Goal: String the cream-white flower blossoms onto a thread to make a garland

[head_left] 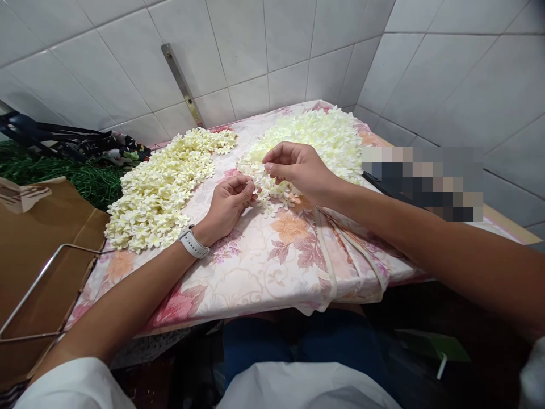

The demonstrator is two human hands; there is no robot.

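Note:
My left hand (230, 205), with a pale watch (193, 242) on its wrist, is just above the cloth between two heaps of flowers. Its thumb and fingertips are pinched together; whatever is between them is too small to tell. My right hand (300, 169) is raised a little higher, over the near edge of the right heap of artificial white flowers (323, 133). Thumb and index finger press together there, with nothing I can make out in the pinch. Left of my hands spreads a second heap of cream artificial flowers (159, 190).
A floral cloth (251, 278) covers the table. Pale cord loops (327, 267) lie at its front edge. On the left are a cardboard box (51, 244), a bent metal wire (29, 289) and green tinsel-like strands (63, 170). White tiled walls (242, 45) close off the back.

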